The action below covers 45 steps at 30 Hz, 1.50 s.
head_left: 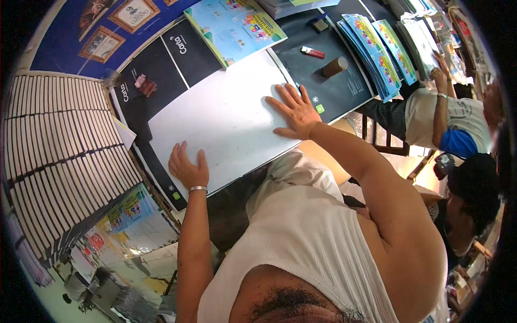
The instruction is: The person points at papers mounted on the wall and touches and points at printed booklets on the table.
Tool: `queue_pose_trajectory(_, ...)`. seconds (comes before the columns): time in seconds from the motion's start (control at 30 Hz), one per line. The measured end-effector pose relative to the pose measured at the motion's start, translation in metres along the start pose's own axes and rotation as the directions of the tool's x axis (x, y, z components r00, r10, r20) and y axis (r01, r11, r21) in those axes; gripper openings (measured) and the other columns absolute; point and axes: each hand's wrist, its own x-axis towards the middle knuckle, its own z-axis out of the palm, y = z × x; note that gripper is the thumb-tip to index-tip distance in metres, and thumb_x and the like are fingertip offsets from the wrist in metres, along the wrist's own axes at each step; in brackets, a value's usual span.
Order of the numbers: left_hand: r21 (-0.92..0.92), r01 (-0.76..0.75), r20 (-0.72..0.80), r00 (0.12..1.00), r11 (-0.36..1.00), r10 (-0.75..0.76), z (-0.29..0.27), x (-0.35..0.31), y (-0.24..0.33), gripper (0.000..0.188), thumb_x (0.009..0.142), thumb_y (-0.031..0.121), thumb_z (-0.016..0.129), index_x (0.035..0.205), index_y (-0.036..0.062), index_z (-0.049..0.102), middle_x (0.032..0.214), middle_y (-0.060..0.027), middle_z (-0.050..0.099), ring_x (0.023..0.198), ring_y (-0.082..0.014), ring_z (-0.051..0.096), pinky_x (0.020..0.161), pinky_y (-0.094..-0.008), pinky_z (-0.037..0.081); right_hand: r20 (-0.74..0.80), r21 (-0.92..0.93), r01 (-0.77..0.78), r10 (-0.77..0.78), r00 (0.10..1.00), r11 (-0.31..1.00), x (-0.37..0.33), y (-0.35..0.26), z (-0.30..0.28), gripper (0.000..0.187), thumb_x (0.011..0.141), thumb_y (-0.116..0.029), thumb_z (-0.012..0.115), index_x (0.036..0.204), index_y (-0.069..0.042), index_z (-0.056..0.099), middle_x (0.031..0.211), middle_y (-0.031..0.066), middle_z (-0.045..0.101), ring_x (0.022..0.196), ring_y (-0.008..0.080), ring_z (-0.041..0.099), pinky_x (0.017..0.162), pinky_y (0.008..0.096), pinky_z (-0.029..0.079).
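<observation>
A large white sheet lies flat across the black-covered table. My right hand rests on the sheet's right part, palm down with fingers spread. Toward the left near corner, my left hand lies at the sheet's edge, its fingers apart and nothing in them. Beyond the sheet, a pile of blue printed covers overlaps its far edge.
Right of the sheet are a red lighter, a brown cylinder and fanned blue booklets. A small dark red item sits at left. Tall book stacks flank the table's left. Two people are at the right.
</observation>
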Motion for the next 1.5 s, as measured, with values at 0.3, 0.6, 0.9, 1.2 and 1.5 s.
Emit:
queue_pose_trajectory(0.3,0.013,0.053,0.074,0.996,0.999,-0.054,0.001,-0.001,-0.002,0.060,0.093,0.040,0.074,0.145,0.0137,0.059,0.156,-0.0135,0.050,0.146,-0.0371,0.042,0.122,-0.0587,0.028,0.033,0.022,-0.026,0.025,0.999,0.999,0.001,-0.001,-0.004,0.103,0.082,-0.062,0.076,0.168,-0.033,0.028,0.175,0.0138,0.023,0.162,0.0383,0.018,0.131,0.0641,0.010)
queue_pose_trajectory(0.6,0.076,0.078,0.132,0.987,0.994,-0.087,0.000,0.001,0.002,0.079,0.093,0.040,0.071,0.161,0.0132,0.042,0.173,-0.0216,0.027,0.161,-0.0435,0.019,0.129,-0.0641,0.012,0.103,0.065,-0.039,0.032,0.994,0.997,0.009,0.002,-0.009,0.104,0.080,-0.063,0.079,0.168,-0.035,0.029,0.176,0.0126,0.021,0.163,0.0379,0.017,0.131,0.0649,0.011)
queue_pose_trajectory(0.9,0.125,0.093,0.319,0.939,0.988,-0.128,-0.009,0.008,0.008,0.084,0.089,0.038,0.071,0.162,0.0089,0.039,0.173,-0.0250,0.025,0.161,-0.0464,0.018,0.128,-0.0677,0.008,0.188,0.100,-0.091,0.071,0.980,0.991,0.012,0.005,-0.009,0.112,0.073,-0.061,0.086,0.167,-0.039,0.030,0.174,0.0116,0.024,0.161,0.0395,0.019,0.130,0.0672,0.011)
queue_pose_trajectory(1.2,0.125,0.104,0.365,0.920,0.987,-0.143,-0.007,0.007,0.004,0.086,0.086,0.036,0.068,0.161,0.0037,0.039,0.172,-0.0280,0.024,0.161,-0.0490,0.016,0.127,-0.0684,0.004,0.244,0.118,-0.125,0.093,0.965,0.985,0.012,0.007,-0.005,0.119,0.068,-0.073,0.086,0.167,-0.044,0.027,0.175,0.0116,0.021,0.162,0.0402,0.015,0.129,0.0699,0.009)
queue_pose_trajectory(1.5,0.094,0.096,0.359,0.925,0.991,-0.123,-0.006,0.003,0.001,0.085,0.088,0.041,0.065,0.159,0.0004,0.041,0.172,-0.0291,0.024,0.160,-0.0503,0.016,0.126,-0.0702,0.006,0.265,0.118,-0.128,0.093,0.960,0.985,0.010,0.010,0.001,0.124,0.065,-0.084,0.080,0.168,-0.045,0.024,0.176,0.0119,0.017,0.163,0.0409,0.012,0.129,0.0702,0.006)
